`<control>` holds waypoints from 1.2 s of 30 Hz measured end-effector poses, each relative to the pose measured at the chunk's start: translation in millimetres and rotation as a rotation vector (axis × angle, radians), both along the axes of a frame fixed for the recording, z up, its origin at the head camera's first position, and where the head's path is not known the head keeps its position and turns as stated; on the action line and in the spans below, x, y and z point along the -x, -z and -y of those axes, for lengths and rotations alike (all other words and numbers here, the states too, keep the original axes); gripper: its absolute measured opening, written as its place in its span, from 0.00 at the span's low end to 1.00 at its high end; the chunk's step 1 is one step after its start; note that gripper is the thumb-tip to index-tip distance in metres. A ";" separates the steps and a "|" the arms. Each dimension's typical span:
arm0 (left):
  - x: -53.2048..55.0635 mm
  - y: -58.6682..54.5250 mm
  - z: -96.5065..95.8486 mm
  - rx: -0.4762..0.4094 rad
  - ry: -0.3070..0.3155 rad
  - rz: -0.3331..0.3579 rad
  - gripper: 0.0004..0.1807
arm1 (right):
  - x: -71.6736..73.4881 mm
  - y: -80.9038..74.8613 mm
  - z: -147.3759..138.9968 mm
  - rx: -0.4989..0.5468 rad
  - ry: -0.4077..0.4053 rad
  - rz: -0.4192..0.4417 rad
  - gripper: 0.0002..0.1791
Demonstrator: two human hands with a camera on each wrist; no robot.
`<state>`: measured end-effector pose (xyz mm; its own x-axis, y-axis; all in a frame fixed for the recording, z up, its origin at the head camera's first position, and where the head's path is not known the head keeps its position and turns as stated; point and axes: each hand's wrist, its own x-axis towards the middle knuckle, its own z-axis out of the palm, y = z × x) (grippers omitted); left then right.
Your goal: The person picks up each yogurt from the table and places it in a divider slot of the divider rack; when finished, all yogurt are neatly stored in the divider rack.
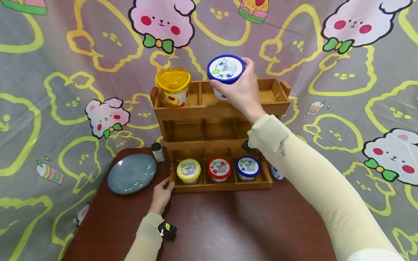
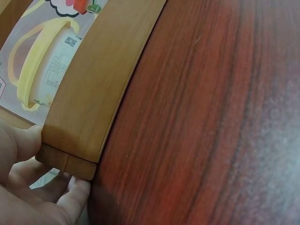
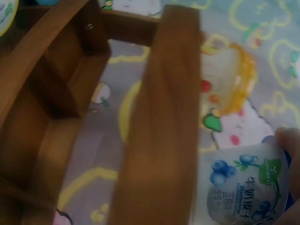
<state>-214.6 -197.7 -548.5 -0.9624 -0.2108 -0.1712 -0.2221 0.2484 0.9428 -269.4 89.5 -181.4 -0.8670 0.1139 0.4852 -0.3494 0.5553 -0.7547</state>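
My right hand [image 1: 244, 90] grips a tub with a blue lid [image 1: 226, 68] at the top tier of a three-tier wooden rack [image 1: 222, 113]. Blueberries are printed on the tub's side [image 3: 243, 180] in the right wrist view; whether its base touches the shelf I cannot tell. Down at the rack's lower left corner, my left hand [image 1: 161, 195] pinches the wood between thumb and fingers. A yellow-lidded cup [image 1: 174, 87] stands in the top left compartment. The bottom tier holds a yellow-lidded tub [image 1: 188, 170], a red-lidded tub [image 1: 219, 169] and another blue-lidded tub [image 1: 248, 167].
Left of the rack lie a blue-grey plate [image 1: 132, 174] and a small black-capped jar [image 1: 158, 152]. A white and blue container [image 1: 277, 172] sits by the rack's right side, partly hidden by my sleeve. Patterned cloth hangs behind the brown table [image 1: 228, 224].
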 end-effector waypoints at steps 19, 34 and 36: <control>-1.1 1.9 -2.4 0.024 -0.017 -0.019 0.27 | 20.6 26.7 6.8 -0.341 0.201 0.113 0.66; -1.6 0.3 -3.2 0.022 -0.020 -0.036 0.26 | 10.7 4.0 -22.0 -0.542 0.025 0.268 0.64; -2.0 1.1 -3.6 0.019 -0.019 -0.036 0.27 | 11.1 3.9 -23.1 -0.559 0.020 0.276 0.64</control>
<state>-212.6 -194.2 -549.7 -0.9636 -0.2324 -0.1320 -0.1928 0.2623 0.9455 -280.5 112.6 -185.3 -0.9693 -0.0745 0.2343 -0.1678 0.8968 -0.4093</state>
